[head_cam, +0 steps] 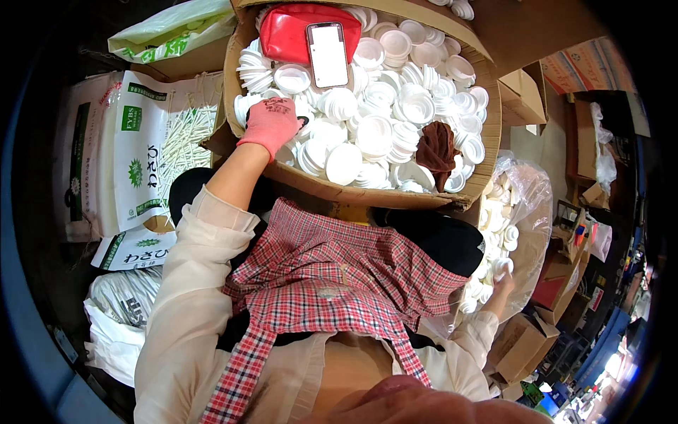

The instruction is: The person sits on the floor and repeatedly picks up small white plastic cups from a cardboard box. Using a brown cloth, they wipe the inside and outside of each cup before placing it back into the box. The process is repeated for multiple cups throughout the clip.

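In a large cardboard box (339,197) in front of me lie many round white plastic lids (374,137), some nested in stacks. My left hand (273,124), in a pink glove with dark fingertips, rests on the lids at the box's near left; its fingers are mostly hidden, so any hold is unclear. Far to the right, my bare right hand (503,283) is at a white plastic piece (501,266) over a clear plastic bag (529,212) of similar pieces. A red pouch (283,34) and a lit phone (328,58) lie on the lids, and a brown cloth (437,151) at the right.
Left of the box, thin white sticks (185,140) lie on printed plastic packaging (139,159). A white plastic bag (114,339) stands below them. Cardboard boxes (522,347) are at the lower right, and another carton (522,95) adjoins the large box. My knees are close to its near edge.
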The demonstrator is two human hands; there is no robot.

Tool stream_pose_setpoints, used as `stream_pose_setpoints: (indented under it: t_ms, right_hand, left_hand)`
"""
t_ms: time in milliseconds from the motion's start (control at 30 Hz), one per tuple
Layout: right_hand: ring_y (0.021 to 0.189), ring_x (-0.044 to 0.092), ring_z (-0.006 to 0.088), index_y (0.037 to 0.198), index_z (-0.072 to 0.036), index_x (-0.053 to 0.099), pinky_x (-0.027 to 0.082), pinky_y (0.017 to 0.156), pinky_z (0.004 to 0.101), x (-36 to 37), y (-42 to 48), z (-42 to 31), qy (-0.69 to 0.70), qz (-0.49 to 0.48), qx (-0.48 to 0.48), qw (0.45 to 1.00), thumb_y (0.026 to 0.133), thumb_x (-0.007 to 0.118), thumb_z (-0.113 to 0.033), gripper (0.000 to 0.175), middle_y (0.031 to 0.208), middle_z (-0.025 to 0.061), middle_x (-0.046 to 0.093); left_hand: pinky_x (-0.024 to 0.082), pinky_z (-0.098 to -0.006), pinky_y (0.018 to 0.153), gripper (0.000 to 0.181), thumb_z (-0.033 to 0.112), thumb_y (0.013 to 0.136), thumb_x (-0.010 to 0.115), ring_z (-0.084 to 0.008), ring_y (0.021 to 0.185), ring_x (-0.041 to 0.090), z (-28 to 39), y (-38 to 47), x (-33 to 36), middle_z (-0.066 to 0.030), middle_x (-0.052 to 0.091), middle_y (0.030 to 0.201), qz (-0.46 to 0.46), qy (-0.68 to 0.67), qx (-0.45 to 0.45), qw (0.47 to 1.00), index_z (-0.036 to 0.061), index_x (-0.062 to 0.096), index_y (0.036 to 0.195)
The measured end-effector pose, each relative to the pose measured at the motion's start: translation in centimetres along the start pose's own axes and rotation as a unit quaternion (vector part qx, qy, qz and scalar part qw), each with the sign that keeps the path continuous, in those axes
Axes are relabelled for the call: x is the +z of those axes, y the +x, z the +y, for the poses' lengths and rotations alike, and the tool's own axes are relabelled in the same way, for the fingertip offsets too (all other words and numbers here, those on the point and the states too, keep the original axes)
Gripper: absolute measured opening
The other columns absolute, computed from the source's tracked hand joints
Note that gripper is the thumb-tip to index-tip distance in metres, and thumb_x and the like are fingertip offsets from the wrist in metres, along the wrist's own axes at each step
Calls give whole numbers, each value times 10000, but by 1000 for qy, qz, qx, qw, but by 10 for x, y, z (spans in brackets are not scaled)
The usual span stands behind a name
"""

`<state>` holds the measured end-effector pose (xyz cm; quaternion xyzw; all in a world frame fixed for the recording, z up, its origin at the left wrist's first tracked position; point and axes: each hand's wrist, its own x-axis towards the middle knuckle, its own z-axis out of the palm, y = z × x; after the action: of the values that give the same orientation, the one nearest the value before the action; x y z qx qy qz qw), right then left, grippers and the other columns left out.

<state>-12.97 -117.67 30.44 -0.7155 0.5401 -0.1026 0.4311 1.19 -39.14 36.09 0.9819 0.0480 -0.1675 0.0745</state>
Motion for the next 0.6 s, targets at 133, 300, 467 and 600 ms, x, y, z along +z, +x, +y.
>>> stream_pose_setpoints:
  t_ms: [133, 300, 467, 600]
  right_hand:
    - [805, 585, 266, 1090, -143, 585, 533, 595, 342, -7, -1, 77, 8, -57, 208, 976, 824, 733, -388, 391, 999, 116, 583]
    - [706, 505, 218, 1103, -109, 509, 538, 646, 349, 18, -9, 115, 97, -56, 257, 960, 813, 701, -521, 539, 864, 145, 503]
    - [679, 501, 250, 1129, -97, 471, 522, 669, 383, 31, -14, 121, 130, -83, 178, 972, 843, 663, -529, 552, 796, 104, 464]
    - [756, 581, 300, 1161, -43, 564, 510, 677, 433, 34, -12, 117, 3, -14, 100, 995, 893, 576, -542, 568, 877, 162, 581]
  left_hand:
    - [478, -399, 883, 475, 440, 826, 619, -327, 1013, 618, -11, 4, 14, -192, 658, 1048, 27, -42, -11, 999, -8, 662, 976]
    - [479, -411, 877, 503, 447, 828, 618, -326, 1015, 616, -13, -2, 5, -195, 657, 1044, 18, -27, 10, 999, -9, 628, 1040]
    - [489, -408, 856, 482, 373, 814, 661, -309, 1071, 570, -37, -17, -16, -131, 616, 1119, 160, 60, -12, 985, 65, 565, 1172]
    - [468, -393, 883, 430, 351, 765, 707, -316, 1029, 571, -48, -17, -14, -137, 627, 1047, 66, 131, -35, 989, 69, 591, 1068]
